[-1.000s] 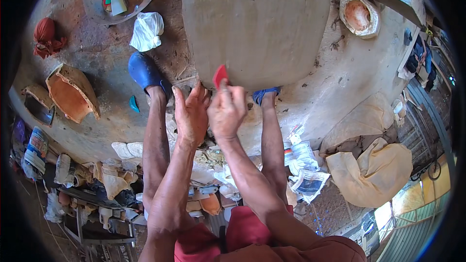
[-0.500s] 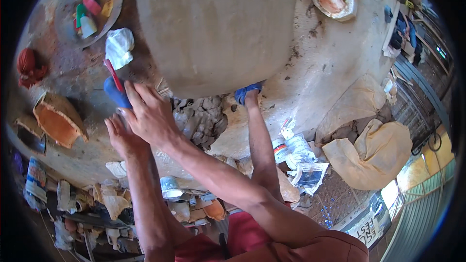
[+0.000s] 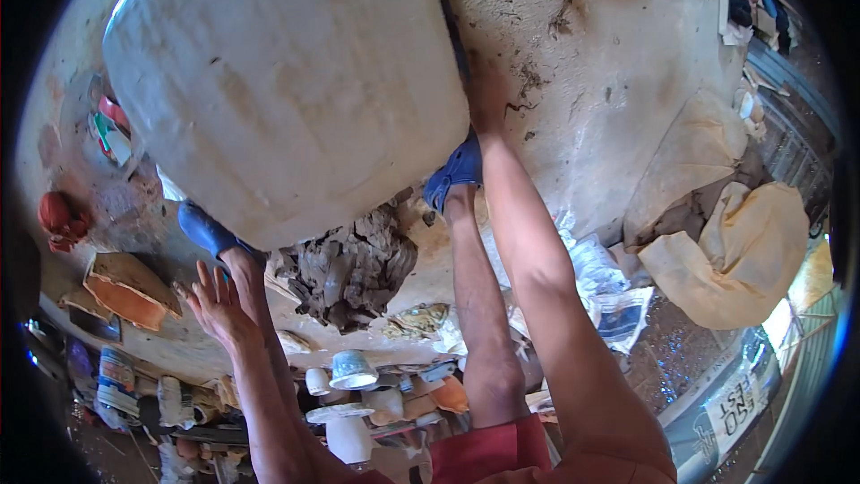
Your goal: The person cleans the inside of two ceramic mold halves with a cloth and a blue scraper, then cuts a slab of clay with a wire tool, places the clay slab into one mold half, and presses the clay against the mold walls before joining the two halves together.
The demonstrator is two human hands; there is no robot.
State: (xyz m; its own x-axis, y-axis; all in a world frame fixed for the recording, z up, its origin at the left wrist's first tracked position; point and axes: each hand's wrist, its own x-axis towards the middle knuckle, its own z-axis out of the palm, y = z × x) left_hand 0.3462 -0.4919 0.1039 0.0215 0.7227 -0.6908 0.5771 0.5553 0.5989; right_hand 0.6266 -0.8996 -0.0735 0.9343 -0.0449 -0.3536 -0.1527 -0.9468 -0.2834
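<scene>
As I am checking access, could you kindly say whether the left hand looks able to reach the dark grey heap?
Probably yes, but not straight across: the left shin stands between the left hand and the dark grey heap. The heap's near side looks uncovered, so passing over the shin seems feasible.

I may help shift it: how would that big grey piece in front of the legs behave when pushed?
The big grey piece is probably stiff, since its broad face shows no folds. It may be awkward, far wider than the right hand by its edge. Its smooth surface could feel slippery.
</scene>
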